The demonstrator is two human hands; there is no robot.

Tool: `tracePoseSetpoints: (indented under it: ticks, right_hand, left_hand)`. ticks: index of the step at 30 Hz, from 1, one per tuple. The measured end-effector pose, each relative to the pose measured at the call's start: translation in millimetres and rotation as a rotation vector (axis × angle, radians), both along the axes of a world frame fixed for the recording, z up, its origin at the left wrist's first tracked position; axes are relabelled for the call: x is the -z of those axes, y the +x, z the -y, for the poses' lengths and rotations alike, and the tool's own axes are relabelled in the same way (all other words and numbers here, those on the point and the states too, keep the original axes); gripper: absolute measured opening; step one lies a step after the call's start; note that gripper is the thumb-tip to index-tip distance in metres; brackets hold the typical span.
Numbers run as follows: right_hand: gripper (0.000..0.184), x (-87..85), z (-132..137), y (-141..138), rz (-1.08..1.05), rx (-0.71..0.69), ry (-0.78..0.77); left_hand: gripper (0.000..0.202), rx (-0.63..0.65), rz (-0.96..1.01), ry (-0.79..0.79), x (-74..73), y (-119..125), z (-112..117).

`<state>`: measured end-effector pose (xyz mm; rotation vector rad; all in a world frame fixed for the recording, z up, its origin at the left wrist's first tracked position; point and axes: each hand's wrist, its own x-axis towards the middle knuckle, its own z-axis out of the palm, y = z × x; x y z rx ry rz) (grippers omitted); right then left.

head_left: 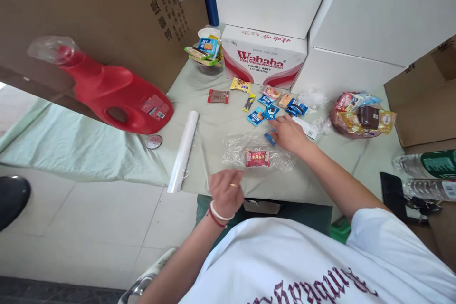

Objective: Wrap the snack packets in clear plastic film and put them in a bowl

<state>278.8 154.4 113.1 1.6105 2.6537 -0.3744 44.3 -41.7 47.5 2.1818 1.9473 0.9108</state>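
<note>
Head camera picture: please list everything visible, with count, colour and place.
cloth: one, pale green, beneath the things
detergent jug: one, red, lying left on cloth
Wahaha carton: one, white and red, back
film roll: one, whitish, centre left
film sheet: one, clear, centre
red packet: one, red, on film sheet
loose snack packets: about ten, mixed colours, before carton
snack dishes: two, heaped, back and right
water bottles: two, clear, right edge
left hand: one, near edge, by film sheet
right hand: one, touching blue packet
</note>
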Motion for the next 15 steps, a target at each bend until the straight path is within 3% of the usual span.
tracePoseSetpoints:
  ticks: [2,5,7,10,15]
  right_hand:
    - [0.060,12.2,-13,-23,-0.032,-0.094,-0.010]
    - [0.074,35.4,-27,-50,0.003,-0.100,-0.086]
    - [0.057,44.1,-32,-58,0.007,-0.053,-0.141]
    - [0.028,40.7,-29,-53,-0.044,-0.047,-0.205]
    - [0.030,26.0,15,-29,-0.250,-0.280,-0.192]
  left_hand:
    - [0.050,0.196,-0.063,-0.124,2.5,23,-7]
    - [0.060,0.244,-0.135,-0.247,5.2,44,-32]
    - [0.059,0.218,-0.164,-0.283,6.6,47,-45]
    - [0.056,0.213,-0.171,-0.295,9.5,45,-53]
    - [0.052,0.222,-0.044,-0.294,21.0,46,-50]
